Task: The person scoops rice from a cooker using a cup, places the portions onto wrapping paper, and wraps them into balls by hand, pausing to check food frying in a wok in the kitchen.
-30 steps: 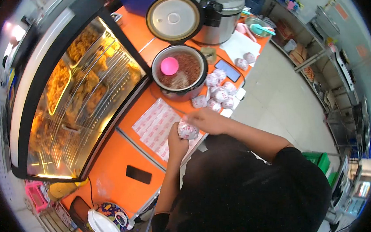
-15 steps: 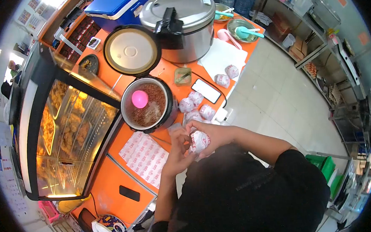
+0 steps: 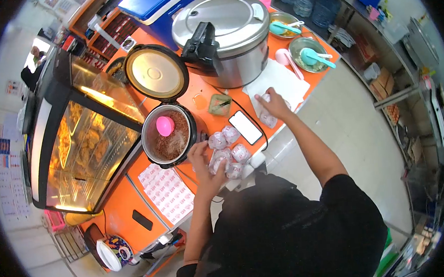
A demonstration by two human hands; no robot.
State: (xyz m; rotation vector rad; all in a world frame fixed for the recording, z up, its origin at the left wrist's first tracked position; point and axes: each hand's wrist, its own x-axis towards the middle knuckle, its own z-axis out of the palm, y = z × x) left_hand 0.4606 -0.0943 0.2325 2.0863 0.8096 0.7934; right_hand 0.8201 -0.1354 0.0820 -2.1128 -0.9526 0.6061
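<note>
My right hand (image 3: 277, 106) reaches over the white sheet (image 3: 292, 86), its fingertips closed on a paper-wrapped ball (image 3: 266, 98). Another wrapped ball (image 3: 268, 119) lies just below that hand. My left hand (image 3: 206, 171) is beside a cluster of wrapped balls (image 3: 240, 153), fingers curved and apart with nothing between them; I cannot tell whether its thumb touches one. To the left of the cluster, the open cooker pot (image 3: 150, 149) holds reddish-brown grains and a pink scoop (image 3: 165, 125). Printed wrapping sheets (image 3: 167, 193) lie near my left forearm.
A phone (image 3: 245, 127) and a small square container (image 3: 220, 105) are between the cluster and the large steel cooker (image 3: 243, 68). A glass food warmer (image 3: 88, 151) borders the left side. Bowls with turquoise spoons (image 3: 308, 54) stand at the far right corner.
My hands have parted from around one wrapped ball in front of my chest. The right went forward to the white sheet with a ball; the left moved to the cluster. The view tilted.
</note>
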